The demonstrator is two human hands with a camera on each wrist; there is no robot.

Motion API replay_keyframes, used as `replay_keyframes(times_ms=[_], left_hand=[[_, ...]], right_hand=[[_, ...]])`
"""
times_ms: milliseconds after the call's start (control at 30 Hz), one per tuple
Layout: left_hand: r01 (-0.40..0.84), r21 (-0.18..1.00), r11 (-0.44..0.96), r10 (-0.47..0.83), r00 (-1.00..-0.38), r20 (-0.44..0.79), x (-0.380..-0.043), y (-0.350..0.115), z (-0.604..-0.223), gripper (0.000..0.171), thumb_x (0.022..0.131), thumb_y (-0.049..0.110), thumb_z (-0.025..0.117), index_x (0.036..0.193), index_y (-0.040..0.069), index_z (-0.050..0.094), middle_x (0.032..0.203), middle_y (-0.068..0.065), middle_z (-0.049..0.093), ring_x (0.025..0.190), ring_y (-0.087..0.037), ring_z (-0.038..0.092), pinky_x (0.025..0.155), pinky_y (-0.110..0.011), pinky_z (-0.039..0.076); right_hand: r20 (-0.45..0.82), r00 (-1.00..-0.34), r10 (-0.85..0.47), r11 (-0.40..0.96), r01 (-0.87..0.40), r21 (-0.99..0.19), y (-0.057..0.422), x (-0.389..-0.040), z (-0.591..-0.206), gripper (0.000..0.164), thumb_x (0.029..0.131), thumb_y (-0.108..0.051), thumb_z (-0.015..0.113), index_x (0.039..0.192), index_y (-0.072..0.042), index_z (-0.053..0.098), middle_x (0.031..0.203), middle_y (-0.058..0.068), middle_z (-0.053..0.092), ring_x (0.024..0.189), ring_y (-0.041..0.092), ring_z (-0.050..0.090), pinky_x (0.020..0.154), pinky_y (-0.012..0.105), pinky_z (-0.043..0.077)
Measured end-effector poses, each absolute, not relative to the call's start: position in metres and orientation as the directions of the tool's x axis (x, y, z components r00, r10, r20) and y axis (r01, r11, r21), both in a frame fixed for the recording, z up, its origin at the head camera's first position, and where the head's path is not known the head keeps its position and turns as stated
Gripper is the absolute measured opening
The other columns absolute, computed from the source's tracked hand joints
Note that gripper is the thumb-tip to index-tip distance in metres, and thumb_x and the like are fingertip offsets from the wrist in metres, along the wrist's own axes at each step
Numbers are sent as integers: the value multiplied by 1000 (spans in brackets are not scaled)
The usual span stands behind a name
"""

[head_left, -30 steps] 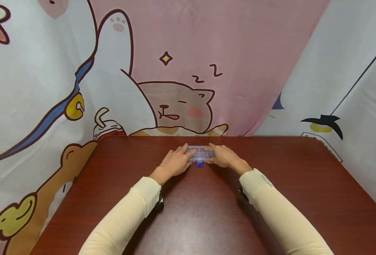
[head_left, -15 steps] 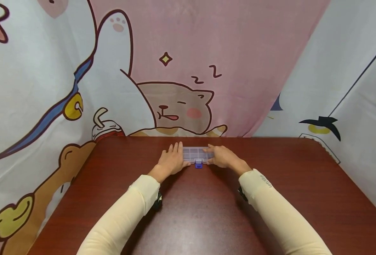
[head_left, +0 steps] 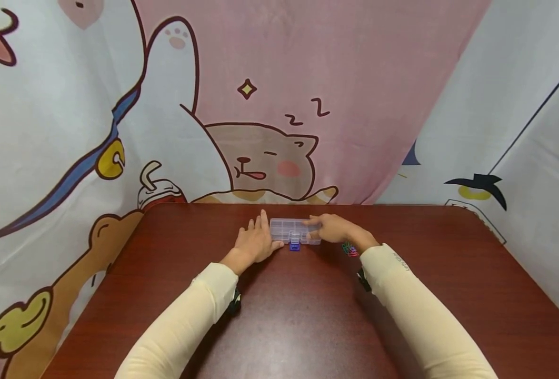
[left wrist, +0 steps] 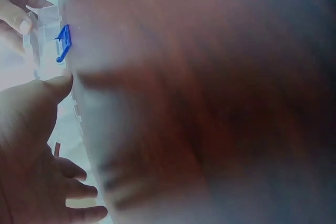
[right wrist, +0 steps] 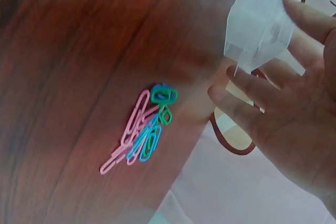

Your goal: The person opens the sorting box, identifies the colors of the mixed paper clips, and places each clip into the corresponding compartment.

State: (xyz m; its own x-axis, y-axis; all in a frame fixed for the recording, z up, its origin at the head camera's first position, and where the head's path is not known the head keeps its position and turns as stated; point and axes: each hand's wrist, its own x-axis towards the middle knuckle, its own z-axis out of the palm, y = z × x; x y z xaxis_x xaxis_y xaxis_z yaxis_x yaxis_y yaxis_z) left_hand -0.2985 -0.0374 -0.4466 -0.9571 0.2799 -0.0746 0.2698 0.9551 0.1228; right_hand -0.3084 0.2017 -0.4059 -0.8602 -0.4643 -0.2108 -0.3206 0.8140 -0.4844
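A clear plastic compartment box (head_left: 286,225) with a blue latch (head_left: 295,247) on its near side lies at the far part of the table. My left hand (head_left: 253,243) is at the box's left end, fingers straight and spread, thumb along the front edge. With thumb and index finger, my right hand (head_left: 333,230) pinches the box's right part from front to back; in the right wrist view its other fingers extend past the box end. A small heap of coloured paper clips (right wrist: 142,129), pink, blue and green, lies beside the right hand, partly hidden by that wrist in the head view.
The brown wooden table (head_left: 289,316) ends just behind the box. A cartoon-print curtain (head_left: 355,79) hangs beyond its back edge and along the sides.
My left hand has shifted left off the box's top to its left end, its fingers straightening. The right wrist has moved slightly, and the paper clips have come into view beneath it.
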Motion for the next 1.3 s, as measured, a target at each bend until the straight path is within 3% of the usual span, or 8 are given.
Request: replay_keyframes(times_ms=[267, 400, 533, 733, 1067, 1300], left_hand=[[268, 105, 958, 281, -951, -133, -295, -38, -447, 104, 89, 71, 46, 155, 0, 9, 157, -18, 27, 142, -37, 30, 108, -56, 31], [269, 127, 955, 285, -949, -137, -293, -39, -445, 99, 91, 73, 37, 154, 0, 15, 156, -17, 30, 142, -38, 30, 108, -57, 30], [266, 157, 951, 285, -952, -111, -291, -40, -443, 87, 97, 66, 30, 153, -1, 22, 153, -17, 37, 139, -38, 35, 107, -56, 32], [282, 133, 950, 295, -952, -86, -287, -38, -440, 76, 101, 56, 33, 152, 0, 26, 149, -14, 45, 134, -37, 43, 105, -54, 35], [310, 99, 945, 317, -947, -57, -287, -40, -440, 71, 102, 51, 33, 152, 0, 27, 145, -11, 50, 129, -36, 50, 100, -52, 41], [343, 78, 936, 341, -939, 28, -290, -44, -440, 62, 103, 45, 36, 151, 5, 33, 109, -11, 71, 97, -28, 68, 74, -44, 53]], right_hand=[[-245, -841, -483, 754, -257, -604, 207, -310, -402, 51, 99, -31, 54, 146, -14, 45, 157, 19, 28, 144, 38, 28, 114, 56, 21], [-256, -841, -477, 738, -225, -637, 207, -311, -403, 51, 99, -33, 54, 146, -14, 47, 146, 16, 47, 133, 33, 44, 111, 55, 29], [-261, -846, -465, 736, -205, -646, 208, -314, -405, 50, 99, -35, 55, 144, -15, 49, 133, 10, 58, 123, 27, 51, 109, 53, 33], [-256, -861, -439, 720, -167, -673, 209, -316, -403, 51, 100, -36, 53, 146, -15, 47, 144, 11, 50, 131, 29, 46, 111, 53, 31], [-253, -875, -412, 663, -97, -742, 210, -320, -400, 57, 101, -38, 50, 150, -12, 39, 152, 11, 40, 139, 31, 37, 113, 53, 27], [-300, -856, -422, 570, 7, -822, 213, -328, -402, 62, 103, -37, 44, 154, -8, 24, 151, 20, 39, 137, 38, 39, 109, 56, 31]])
